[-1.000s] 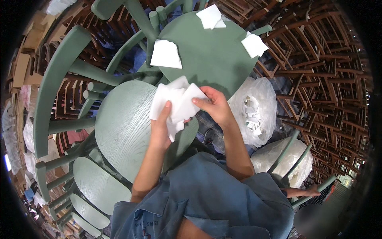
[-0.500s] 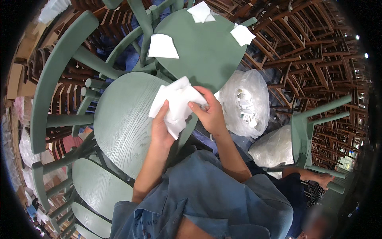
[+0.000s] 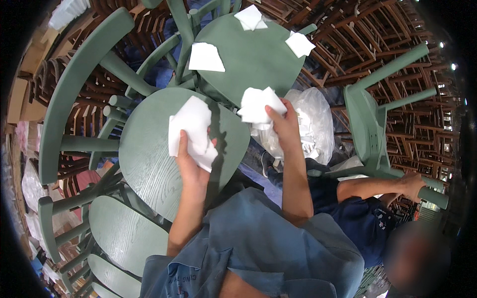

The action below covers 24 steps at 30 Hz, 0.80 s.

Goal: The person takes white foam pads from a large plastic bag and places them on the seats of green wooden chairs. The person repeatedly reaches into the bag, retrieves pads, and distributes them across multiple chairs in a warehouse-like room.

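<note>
My left hand (image 3: 191,168) grips several torn sheets of white foam (image 3: 191,119), held above the wood-grained seat of a green chair (image 3: 144,149). In my right hand (image 3: 285,128) is a smaller bunch of white foam pieces (image 3: 254,103), pinched under the thumb near the seat's right edge. The two bunches are apart. On a farther green chair seat (image 3: 248,59) lie a white foam piece (image 3: 206,58) at its left, overlapping foam squares (image 3: 251,18) at its far edge and more foam (image 3: 299,44) at its right.
A clear plastic bag (image 3: 323,124) of white scraps stands beyond my right hand. At the right, a co-worker's hand (image 3: 412,186) grips a tilted green chair (image 3: 365,116). More green chairs (image 3: 121,231) line the lower left; brown wooden frames (image 3: 397,79) are stacked behind.
My hands have separated, splitting the foam into two bunches: the left moved left, the right moved right. The co-worker and the tilted green chair have come farther into view.
</note>
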Available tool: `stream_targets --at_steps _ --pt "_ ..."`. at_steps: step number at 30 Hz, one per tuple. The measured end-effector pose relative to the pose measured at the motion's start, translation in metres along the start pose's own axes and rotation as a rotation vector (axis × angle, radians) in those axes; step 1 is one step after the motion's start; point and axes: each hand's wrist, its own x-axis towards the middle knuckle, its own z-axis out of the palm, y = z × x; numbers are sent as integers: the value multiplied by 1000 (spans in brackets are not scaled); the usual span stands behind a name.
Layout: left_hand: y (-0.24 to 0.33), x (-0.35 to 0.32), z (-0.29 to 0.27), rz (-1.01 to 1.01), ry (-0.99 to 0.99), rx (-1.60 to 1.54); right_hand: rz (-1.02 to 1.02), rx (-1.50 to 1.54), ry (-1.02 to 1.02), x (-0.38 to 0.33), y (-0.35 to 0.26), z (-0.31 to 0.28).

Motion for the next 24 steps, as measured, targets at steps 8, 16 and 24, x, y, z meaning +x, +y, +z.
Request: stream_targets --at_steps 8,16,24 --pt "13 -12 -28 -30 86 87 -516 -951 292 42 -1 14" --pt "14 -11 -37 -1 112 140 -480 -1294 -328 168 -22 194" --pt "13 -7 -41 -3 128 151 -581 -1221 -362 141 11 133"
